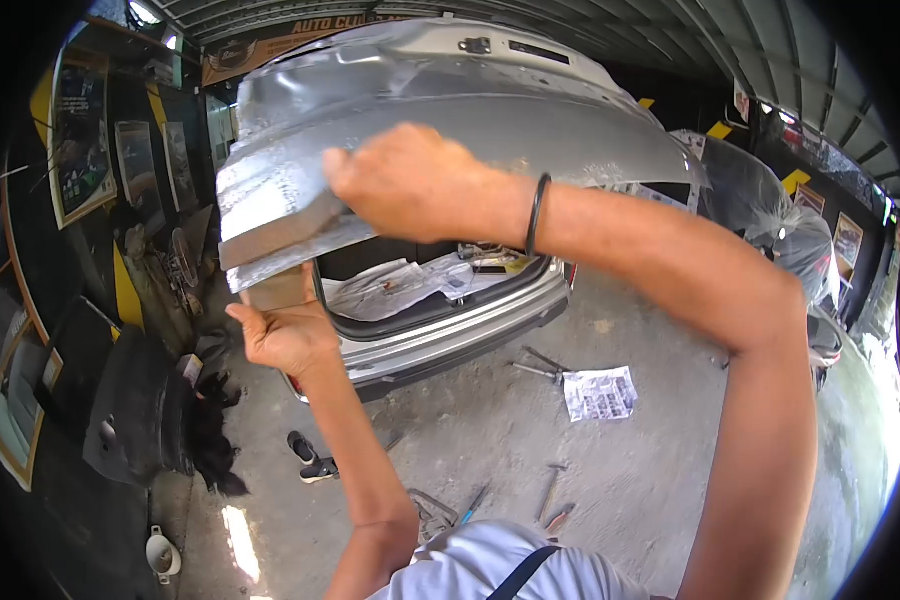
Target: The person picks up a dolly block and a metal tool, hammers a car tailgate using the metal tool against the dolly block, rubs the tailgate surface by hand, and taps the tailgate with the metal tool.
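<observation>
A raised silver tailgate (450, 120) with scuffed, bare-looking metal fills the upper middle. My right hand (405, 185), blurred and closed in a fist, is in front of its lower left part. From that fist a long flat brownish bar (285, 232) seems to run left along the tailgate's edge; its grip end is hidden. My left hand (290, 335) is beneath the tailgate's lower left corner, fingers wrapped round a flat brownish block (278, 290). The block's upper end is up against or just below the edge; contact cannot be made out.
Behind the tailgate is the car's open boot (420, 285), with papers inside. On the concrete floor lie a printed sheet (600, 393), a hammer (550, 490), other hand tools and black sandals (310, 458). A dark bumper-like part (135, 410) stands left; a plastic-covered vehicle (760, 200) stands right.
</observation>
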`<move>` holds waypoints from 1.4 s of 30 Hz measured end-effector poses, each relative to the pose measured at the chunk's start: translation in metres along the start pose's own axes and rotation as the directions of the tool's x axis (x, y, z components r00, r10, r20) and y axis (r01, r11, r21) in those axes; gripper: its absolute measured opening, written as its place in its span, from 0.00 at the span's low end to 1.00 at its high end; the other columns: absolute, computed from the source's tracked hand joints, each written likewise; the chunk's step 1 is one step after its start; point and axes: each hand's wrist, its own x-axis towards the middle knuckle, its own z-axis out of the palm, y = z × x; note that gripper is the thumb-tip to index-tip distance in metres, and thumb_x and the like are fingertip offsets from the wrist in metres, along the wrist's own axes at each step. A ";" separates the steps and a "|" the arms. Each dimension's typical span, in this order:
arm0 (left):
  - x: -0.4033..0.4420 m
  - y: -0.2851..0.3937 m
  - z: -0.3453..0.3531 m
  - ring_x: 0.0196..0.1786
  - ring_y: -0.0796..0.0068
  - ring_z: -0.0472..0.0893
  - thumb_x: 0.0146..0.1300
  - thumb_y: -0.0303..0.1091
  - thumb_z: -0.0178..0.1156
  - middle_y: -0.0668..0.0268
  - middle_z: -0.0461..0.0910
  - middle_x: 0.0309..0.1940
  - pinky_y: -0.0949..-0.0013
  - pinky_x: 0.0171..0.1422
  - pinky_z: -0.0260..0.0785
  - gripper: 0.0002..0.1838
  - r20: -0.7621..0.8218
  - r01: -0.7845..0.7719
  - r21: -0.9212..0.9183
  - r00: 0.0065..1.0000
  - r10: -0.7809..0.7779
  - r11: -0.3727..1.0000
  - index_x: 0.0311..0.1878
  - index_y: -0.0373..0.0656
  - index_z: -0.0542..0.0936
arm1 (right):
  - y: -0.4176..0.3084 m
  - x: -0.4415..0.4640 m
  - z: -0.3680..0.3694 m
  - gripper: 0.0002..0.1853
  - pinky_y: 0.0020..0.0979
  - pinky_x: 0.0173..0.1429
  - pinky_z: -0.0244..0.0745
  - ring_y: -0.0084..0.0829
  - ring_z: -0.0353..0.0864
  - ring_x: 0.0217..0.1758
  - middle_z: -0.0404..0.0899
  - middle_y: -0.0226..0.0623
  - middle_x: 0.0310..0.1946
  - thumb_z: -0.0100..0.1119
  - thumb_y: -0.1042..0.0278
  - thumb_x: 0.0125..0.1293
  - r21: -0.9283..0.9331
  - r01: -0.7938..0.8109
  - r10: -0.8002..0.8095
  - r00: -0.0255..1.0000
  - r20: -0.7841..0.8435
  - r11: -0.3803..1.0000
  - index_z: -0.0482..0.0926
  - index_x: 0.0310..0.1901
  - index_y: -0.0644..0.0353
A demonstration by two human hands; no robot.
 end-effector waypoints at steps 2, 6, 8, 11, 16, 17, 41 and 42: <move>-0.003 -0.001 0.001 0.64 0.56 0.72 0.69 0.57 0.51 0.58 0.72 0.62 0.43 0.67 0.64 0.34 -0.003 -0.019 0.035 1.000 0.020 0.999 0.65 0.37 0.69 | 0.008 -0.002 -0.021 0.11 0.42 0.28 0.79 0.44 0.85 0.25 0.81 0.47 0.23 0.58 0.74 0.55 -0.261 0.062 -0.103 0.984 -0.148 0.963 0.69 0.38 0.66; -0.018 -0.008 -0.028 0.62 0.58 0.74 0.71 0.56 0.46 0.56 0.74 0.59 0.49 0.65 0.66 0.33 -0.044 -0.081 0.158 0.995 0.089 0.984 0.64 0.36 0.69 | 0.005 -0.074 0.016 0.14 0.38 0.26 0.75 0.37 0.82 0.25 0.77 0.41 0.25 0.61 0.68 0.54 -0.096 0.086 -0.105 0.970 -0.217 0.992 0.72 0.39 0.64; -0.044 -0.009 -0.043 0.59 0.63 0.75 0.72 0.59 0.45 0.57 0.75 0.56 0.56 0.62 0.69 0.34 -0.013 -0.002 0.259 1.000 0.005 0.966 0.65 0.37 0.69 | -0.008 -0.138 0.068 0.16 0.34 0.25 0.72 0.33 0.78 0.26 0.74 0.38 0.26 0.61 0.65 0.53 0.001 0.088 -0.084 0.959 -0.269 0.996 0.73 0.42 0.63; -0.085 -0.023 -0.094 0.53 0.65 0.77 0.72 0.58 0.45 0.61 0.76 0.53 0.62 0.53 0.75 0.32 -0.122 0.153 0.390 0.986 -0.113 0.908 0.64 0.39 0.70 | -0.047 -0.273 0.173 0.18 0.42 0.30 0.75 0.41 0.82 0.29 0.77 0.42 0.31 0.60 0.65 0.55 0.333 -0.113 0.133 0.990 -0.039 0.936 0.71 0.47 0.59; -0.191 -0.020 -0.276 0.37 0.74 0.78 0.68 0.54 0.55 0.68 0.77 0.31 0.71 0.36 0.70 0.23 -0.337 0.665 0.455 0.744 -0.577 0.593 0.47 0.41 0.75 | -0.210 -0.592 0.366 0.15 0.52 0.38 0.76 0.57 0.83 0.37 0.81 0.61 0.30 0.56 0.65 0.52 0.149 -0.983 0.598 0.057 0.799 -0.107 0.78 0.35 0.71; -0.222 -0.007 -0.323 0.27 0.76 0.76 0.67 0.46 0.57 0.69 0.77 0.27 0.74 0.27 0.63 0.14 -0.209 0.654 0.543 0.712 -0.670 0.526 0.41 0.44 0.77 | -0.254 -0.656 0.363 0.18 0.50 0.37 0.78 0.56 0.85 0.37 0.81 0.63 0.29 0.56 0.61 0.51 0.089 -0.969 0.618 -0.074 0.782 -0.229 0.81 0.31 0.72; -0.484 -0.053 -0.410 0.39 0.68 0.81 0.60 0.29 0.65 0.62 0.81 0.35 0.63 0.46 0.75 0.08 -0.897 0.785 0.385 0.194 -0.397 -0.485 0.40 0.38 0.79 | -0.286 -0.810 0.310 0.19 0.37 0.35 0.73 0.36 0.77 0.34 0.77 0.40 0.31 0.60 0.63 0.62 0.303 -0.692 0.494 -0.088 0.865 -0.655 0.78 0.55 0.57; -0.480 -0.054 -0.404 0.39 0.68 0.81 0.60 0.29 0.65 0.62 0.81 0.35 0.63 0.46 0.75 0.08 -0.893 0.784 0.392 0.197 -0.406 -0.481 0.40 0.38 0.79 | -0.284 -0.803 0.315 0.19 0.37 0.34 0.73 0.36 0.77 0.34 0.77 0.39 0.31 0.60 0.63 0.63 0.340 -0.659 0.518 -0.088 0.851 -0.671 0.78 0.55 0.56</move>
